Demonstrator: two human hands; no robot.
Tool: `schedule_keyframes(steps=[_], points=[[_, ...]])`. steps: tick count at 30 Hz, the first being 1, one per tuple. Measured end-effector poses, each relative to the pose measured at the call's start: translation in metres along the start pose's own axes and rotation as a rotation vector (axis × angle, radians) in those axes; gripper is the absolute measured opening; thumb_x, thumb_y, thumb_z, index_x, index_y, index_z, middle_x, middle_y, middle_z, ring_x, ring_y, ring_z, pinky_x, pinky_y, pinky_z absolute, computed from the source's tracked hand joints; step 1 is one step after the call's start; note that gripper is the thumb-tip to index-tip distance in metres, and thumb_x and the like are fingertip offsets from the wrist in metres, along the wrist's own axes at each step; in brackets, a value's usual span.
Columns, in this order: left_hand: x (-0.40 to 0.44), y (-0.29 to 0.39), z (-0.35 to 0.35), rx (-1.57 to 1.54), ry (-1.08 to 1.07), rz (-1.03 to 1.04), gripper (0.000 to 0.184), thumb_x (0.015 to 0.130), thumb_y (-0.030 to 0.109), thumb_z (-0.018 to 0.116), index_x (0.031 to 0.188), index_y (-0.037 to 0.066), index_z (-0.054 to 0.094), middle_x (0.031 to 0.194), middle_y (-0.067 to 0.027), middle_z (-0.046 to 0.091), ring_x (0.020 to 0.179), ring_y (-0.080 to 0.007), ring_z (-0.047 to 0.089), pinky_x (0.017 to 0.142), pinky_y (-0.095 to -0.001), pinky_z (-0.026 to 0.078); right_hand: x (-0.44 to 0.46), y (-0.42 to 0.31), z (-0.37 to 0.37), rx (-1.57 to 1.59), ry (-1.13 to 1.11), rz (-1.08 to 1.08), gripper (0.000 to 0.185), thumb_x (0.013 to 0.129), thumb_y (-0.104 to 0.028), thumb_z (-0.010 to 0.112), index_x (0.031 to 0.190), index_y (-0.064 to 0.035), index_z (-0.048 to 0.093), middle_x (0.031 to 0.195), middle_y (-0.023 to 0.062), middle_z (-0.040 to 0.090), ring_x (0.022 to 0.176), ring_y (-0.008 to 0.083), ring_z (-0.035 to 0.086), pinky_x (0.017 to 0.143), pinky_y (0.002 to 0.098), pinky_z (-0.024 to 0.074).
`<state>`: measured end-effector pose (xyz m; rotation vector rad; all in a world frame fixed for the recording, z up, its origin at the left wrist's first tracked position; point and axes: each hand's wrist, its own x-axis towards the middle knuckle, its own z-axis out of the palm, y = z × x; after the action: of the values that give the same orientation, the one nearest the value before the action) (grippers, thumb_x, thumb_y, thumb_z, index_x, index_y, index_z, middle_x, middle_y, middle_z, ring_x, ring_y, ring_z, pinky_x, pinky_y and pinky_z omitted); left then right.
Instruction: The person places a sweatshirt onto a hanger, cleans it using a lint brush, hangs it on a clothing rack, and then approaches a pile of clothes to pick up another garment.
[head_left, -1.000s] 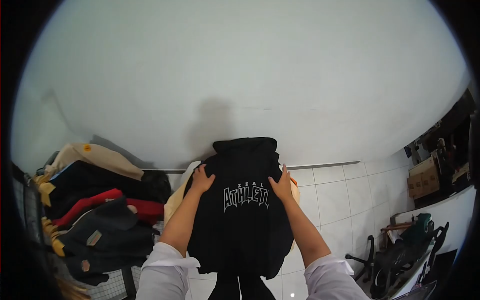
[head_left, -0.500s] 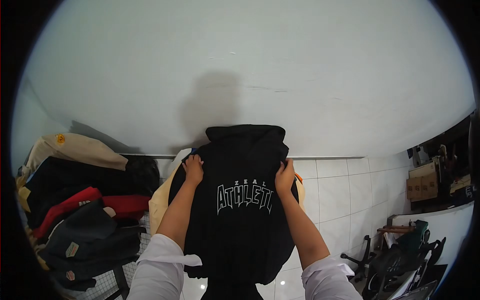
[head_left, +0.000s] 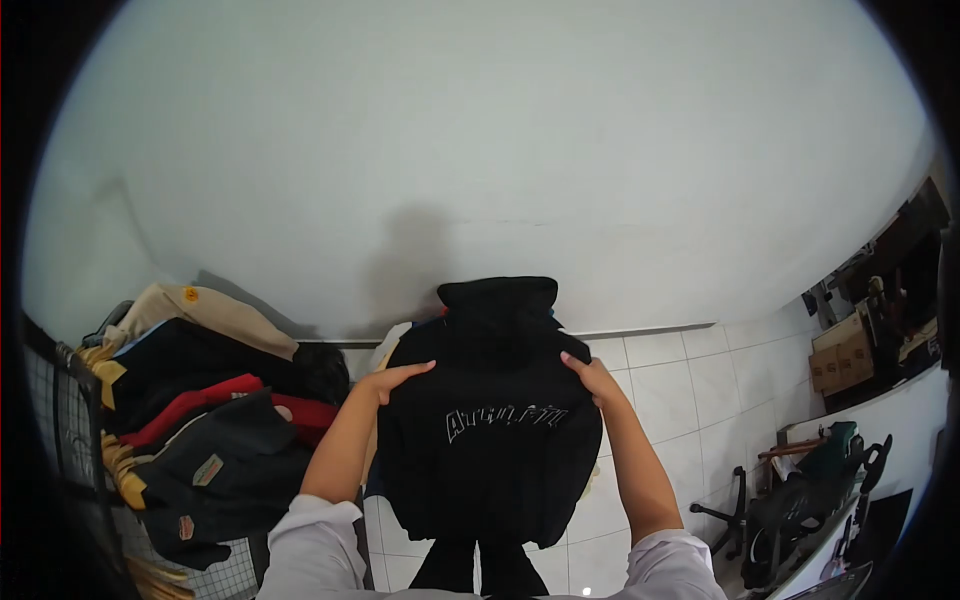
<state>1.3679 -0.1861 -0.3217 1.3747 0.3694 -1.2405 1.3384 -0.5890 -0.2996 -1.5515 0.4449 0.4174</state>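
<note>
A black hoodie point(head_left: 490, 480) with white outlined lettering across it hangs in front of me, its hood toward the wall. My left hand point(head_left: 397, 380) grips its left shoulder, thumb stretched along the top of the cloth. At the opposite shoulder my right hand point(head_left: 590, 375) holds the fabric the same way, fingers hidden behind it. The letters are partly lost in folds. Light and coloured cloth shows behind the hoodie at its left edge.
To the left, a rack point(head_left: 75, 400) carries several garments on hangers, among them a beige one point(head_left: 225, 315) and a dark grey one point(head_left: 215, 460). A white wall point(head_left: 520, 150) stands ahead. On the right are an office chair point(head_left: 790, 530) and cardboard boxes point(head_left: 842, 362).
Both hands have shifted their hold on the hoodie's shoulders, and the hoodie now hangs with its lettering more creased. The view has turned, showing more of the rack on the left.
</note>
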Motion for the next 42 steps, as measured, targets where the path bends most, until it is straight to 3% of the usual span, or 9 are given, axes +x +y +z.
schedule_keyframes(steps=[10,16,19,23,30,33,36,38,42], points=[[-0.276,0.015,0.126,0.035,0.392,1.135,0.042,0.092,0.039,0.058,0.103,-0.001,0.066,0.097,-0.0039,0.067,0.088,-0.0101,0.059,0.081,-0.0259,0.045,-0.228,-0.181,0.014,-0.187,0.252,-0.927,0.045,0.092,-0.038,0.058,0.1,0.006,0.065,0.091,0.0099,0.069,0.087,0.0178,0.063,0.079,0.0319,0.0489],[-0.45,-0.031,0.252,0.176,0.812,1.516,0.054,0.098,0.045,0.042,0.112,-0.003,0.061,0.108,-0.0058,0.064,0.1,-0.0123,0.055,0.092,-0.0277,0.04,-0.388,-0.227,0.039,-0.087,0.046,-1.274,0.058,0.094,-0.041,0.054,0.13,0.0046,0.045,0.13,0.0145,0.051,0.121,0.0231,0.046,0.103,0.0334,0.0336],[-0.484,-0.067,0.281,-0.148,0.389,1.506,0.066,0.098,0.048,0.037,0.139,-0.004,0.035,0.141,-0.01,0.042,0.129,-0.0187,0.039,0.107,-0.0298,0.029,-0.454,-0.228,0.055,-0.091,-0.1,-1.271,0.063,0.094,-0.044,0.054,0.132,0.0049,0.042,0.133,0.0157,0.048,0.123,0.0235,0.043,0.104,0.0336,0.0328],[-0.533,-0.128,0.324,-0.084,0.437,1.834,0.073,0.094,0.037,0.055,0.151,0.022,0.011,0.15,-0.0096,0.029,0.135,-0.0201,0.031,0.109,-0.033,0.025,-0.52,-0.229,0.082,-0.06,-0.264,-1.397,0.059,0.092,-0.037,0.059,0.13,0.005,0.044,0.129,0.0153,0.051,0.119,0.0223,0.047,0.101,0.0332,0.0353],[-0.642,-0.286,0.378,-0.08,1.192,1.923,0.079,0.079,0.0,0.065,0.147,0.017,0.03,0.143,-0.008,0.039,0.114,-0.015,0.048,0.099,-0.0282,0.038,-0.637,-0.2,0.143,0.059,-0.614,-1.351,0.028,0.082,-0.015,0.071,0.102,0.004,0.064,0.094,0.0101,0.067,0.086,0.0172,0.063,0.078,0.0293,0.05],[-0.704,-0.382,0.401,0.402,1.412,1.498,0.075,0.075,0.003,0.054,0.145,0.015,0.031,0.136,-0.0073,0.045,0.115,-0.0155,0.047,0.1,-0.0285,0.037,-0.69,-0.163,0.187,0.026,-0.838,-1.299,0.031,0.078,-0.016,0.075,0.099,0.0046,0.065,0.091,0.01,0.068,0.083,0.0173,0.064,0.076,0.0296,0.0511],[-0.741,-0.497,0.427,0.344,1.485,0.673,0.077,0.074,0.019,0.066,0.143,0.013,0.031,0.144,-0.0175,0.035,0.131,-0.0271,0.035,0.107,-0.0371,0.03,-0.776,-0.111,0.224,-0.182,-1.03,-1.091,0.042,0.074,-0.02,0.079,0.104,0.0044,0.062,0.096,0.0098,0.067,0.089,0.0168,0.062,0.078,0.0307,0.0508],[-0.749,-0.536,0.484,0.668,1.93,0.246,0.08,0.075,0.028,0.073,0.141,0.013,0.032,0.141,-0.0208,0.035,0.127,-0.029,0.04,0.106,-0.0381,0.031,-0.804,-0.069,0.267,-0.334,-1.219,-1.248,0.044,0.075,-0.021,0.079,0.106,0.005,0.06,0.099,0.009,0.066,0.091,0.0153,0.061,0.08,0.0304,0.0498],[-0.759,-0.622,0.53,0.35,1.465,1.044,0.05,0.079,0.02,0.073,0.121,0.003,0.052,0.113,-0.0054,0.059,0.108,-0.0143,0.052,0.099,-0.0353,0.038,-0.897,0.02,0.33,-0.372,-1.53,-1.319,0.041,0.079,-0.022,0.075,0.107,0.0044,0.061,0.097,0.009,0.066,0.089,0.0135,0.06,0.08,0.0296,0.0491]])
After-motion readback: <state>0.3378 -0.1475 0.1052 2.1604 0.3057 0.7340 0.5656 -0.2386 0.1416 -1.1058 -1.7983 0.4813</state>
